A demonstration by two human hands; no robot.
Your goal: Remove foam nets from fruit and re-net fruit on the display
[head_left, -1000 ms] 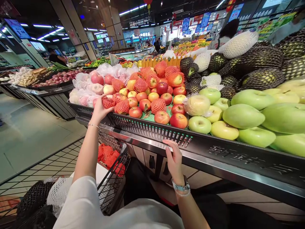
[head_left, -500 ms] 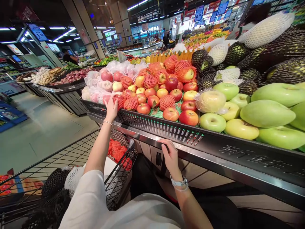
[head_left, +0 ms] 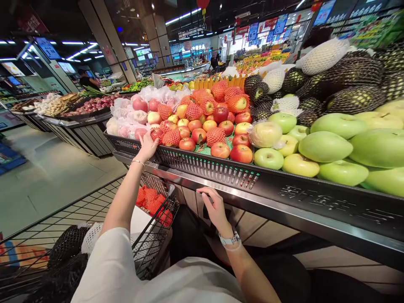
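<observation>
Clasped: left hand [head_left: 147, 146] round netted apple [head_left: 157, 134], red foam mesh, at front-left corner of perforated black bin [head_left: 205, 166] | right hand [head_left: 216, 208] splayed flat, empty, on smooth steel rail [head_left: 271, 206] | wire cart [head_left: 157, 230] below, holding crumpled red nets [head_left: 150, 201]

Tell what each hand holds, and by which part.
The left hand touches the near side of a red-netted apple; a grip cannot be told. The right hand holds nothing, resting on the metal ledge.
</observation>
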